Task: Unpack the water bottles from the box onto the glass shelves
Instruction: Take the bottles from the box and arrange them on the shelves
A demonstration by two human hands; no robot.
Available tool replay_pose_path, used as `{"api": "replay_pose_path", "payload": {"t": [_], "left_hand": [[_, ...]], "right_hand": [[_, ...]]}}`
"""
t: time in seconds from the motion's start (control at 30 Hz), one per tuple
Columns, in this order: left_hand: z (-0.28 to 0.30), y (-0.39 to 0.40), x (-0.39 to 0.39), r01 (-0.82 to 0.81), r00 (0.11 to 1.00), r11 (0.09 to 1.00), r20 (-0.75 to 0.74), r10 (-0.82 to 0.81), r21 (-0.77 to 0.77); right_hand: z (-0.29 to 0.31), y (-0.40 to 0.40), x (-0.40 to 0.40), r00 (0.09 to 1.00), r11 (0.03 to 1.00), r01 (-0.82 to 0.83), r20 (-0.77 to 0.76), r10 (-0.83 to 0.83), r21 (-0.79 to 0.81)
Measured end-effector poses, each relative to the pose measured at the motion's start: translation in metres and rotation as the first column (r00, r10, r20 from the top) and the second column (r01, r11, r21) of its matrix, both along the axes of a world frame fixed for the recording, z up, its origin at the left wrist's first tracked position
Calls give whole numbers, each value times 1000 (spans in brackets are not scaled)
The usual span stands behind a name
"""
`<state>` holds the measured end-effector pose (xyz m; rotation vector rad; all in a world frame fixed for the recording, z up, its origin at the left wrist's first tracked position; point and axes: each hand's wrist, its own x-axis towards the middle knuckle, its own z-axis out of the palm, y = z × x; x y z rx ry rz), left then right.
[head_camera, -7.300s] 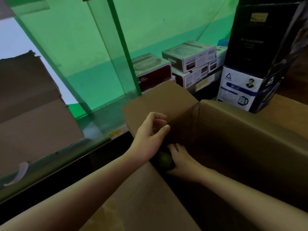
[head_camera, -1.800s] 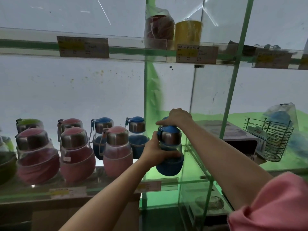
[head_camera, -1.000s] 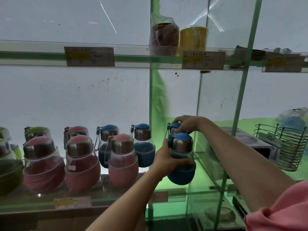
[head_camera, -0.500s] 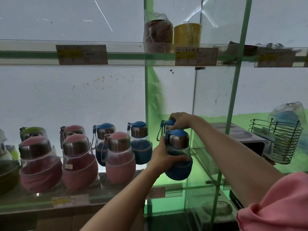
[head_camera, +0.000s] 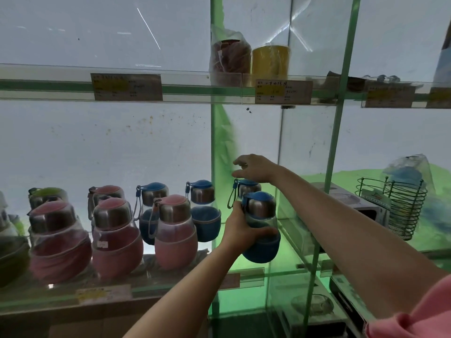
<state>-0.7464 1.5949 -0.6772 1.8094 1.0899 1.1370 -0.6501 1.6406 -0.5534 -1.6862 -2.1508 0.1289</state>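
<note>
Left hand [head_camera: 240,230] grips the blue bottle [head_camera: 262,228] by its sleeved belly; right hand [head_camera: 256,168] hovers open. Glass probably fragile, slippery.

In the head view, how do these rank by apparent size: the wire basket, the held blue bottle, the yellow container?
1. Wire basket.
2. Held blue bottle, though it is nearest the camera.
3. Yellow container, farther away and partly hidden, so its true size is unsure.

Glass, steel and soft sleeves

My blue-sleeved clear water bottle [head_camera: 261,228] has a brushed metal collar, matt cloth base; green-edged glass shelf [head_camera: 288,262] is smooth and glossy.
</note>
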Motion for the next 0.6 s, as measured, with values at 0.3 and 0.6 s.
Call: {"api": "replay_pose_path", "payload": {"t": [0.3, 0.6], "left_hand": [[7, -46, -79, -231, 961, 902, -57, 269, 365], [0, -40, -150, -371, 915, 869, -32, 402, 328]], "right_hand": [[-10, -25, -84, 945, 939, -326, -49, 322, -110], [-26, -17, -120, 929, 907, -368, -36, 369, -206]]}}
